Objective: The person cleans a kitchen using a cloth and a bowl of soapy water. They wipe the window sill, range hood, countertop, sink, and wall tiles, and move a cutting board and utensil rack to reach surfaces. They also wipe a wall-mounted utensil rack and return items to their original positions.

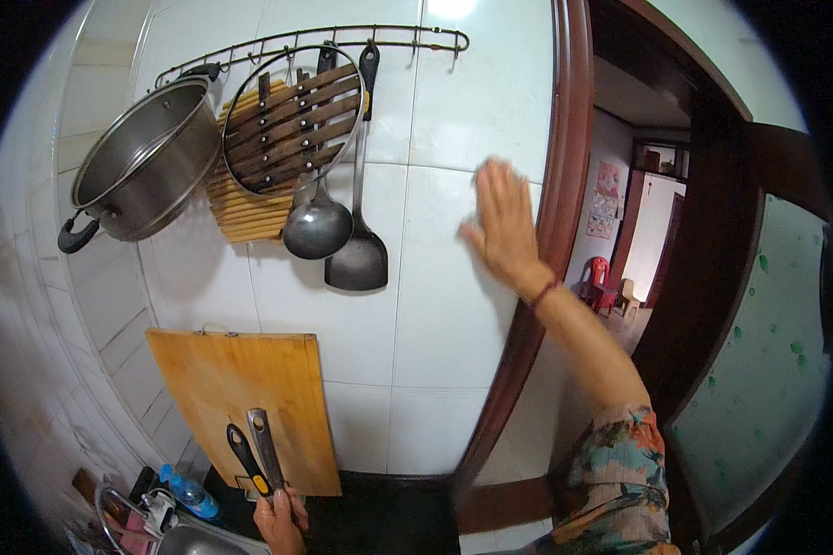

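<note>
My right hand (pixel 503 222) is raised in front of the white wall tiles near the wooden door frame, fingers extended, nothing in it; whether it touches the tiles I cannot tell. Low in the view, my left hand (pixel 280 520) is closed around utensils with a black handle (pixel 244 451) and a grey handle (pixel 265 444); their lower ends are hidden. Behind them a wooden cutting board (pixel 250 374) leans on the wall. Above hang a two-handled pot (pixel 153 166), a glass lid (pixel 350 149), slatted wooden racks (pixel 250 215), a ladle (pixel 318 229) and a spatula (pixel 356 263).
A wire hook rail (pixel 305 35) spans the upper wall. At the lower left are a sink (pixel 205 541), a faucet (pixel 104 517) and a blue plastic bottle (pixel 193 494), beside a black countertop (pixel 389 513). The dark door frame (pixel 570 139) borders a doorway on the right.
</note>
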{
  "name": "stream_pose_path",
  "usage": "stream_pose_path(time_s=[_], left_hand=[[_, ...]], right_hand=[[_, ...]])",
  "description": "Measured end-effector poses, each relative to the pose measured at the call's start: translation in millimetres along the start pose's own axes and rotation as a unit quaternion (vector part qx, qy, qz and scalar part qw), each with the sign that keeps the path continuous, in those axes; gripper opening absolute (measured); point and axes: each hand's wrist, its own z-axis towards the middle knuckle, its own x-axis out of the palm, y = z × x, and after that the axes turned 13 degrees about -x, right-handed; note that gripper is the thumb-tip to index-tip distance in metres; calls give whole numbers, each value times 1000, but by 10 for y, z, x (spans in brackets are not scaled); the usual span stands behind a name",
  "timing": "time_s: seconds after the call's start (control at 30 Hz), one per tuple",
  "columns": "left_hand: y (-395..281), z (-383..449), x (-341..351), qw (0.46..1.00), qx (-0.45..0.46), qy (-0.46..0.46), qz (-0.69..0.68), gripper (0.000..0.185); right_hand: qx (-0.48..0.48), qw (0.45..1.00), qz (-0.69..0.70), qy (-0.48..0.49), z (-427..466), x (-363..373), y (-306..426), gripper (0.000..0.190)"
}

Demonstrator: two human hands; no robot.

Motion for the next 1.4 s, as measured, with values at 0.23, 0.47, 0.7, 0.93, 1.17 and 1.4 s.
stream_pose_path(time_s=[0.23,0.47,0.7,0.93,1.17,1.4], left_hand=[[-31,205,274,998,1,61,-3,20],[-728,638,923,984,79,67,146,24],[-893,1533,1509,980,156,49,110,29],[-945,1654,1986,994,72,80,1,50],[-1030,1761,2209,981,50,82,-169,38],[-1148,1672,2062,956,17,144,-254,30]], right_hand=[[48,985,-134,-99,748,-154,-865,75],[-74,995,-53,-50,849,107,57,74],[-80,992,-77,-54,954,4,-119,65],[-124,990,-25,-61,792,74,206,66],[-154,987,-3,-37,631,31,272,66],[-220,975,28,-18,594,-17,285,67]])
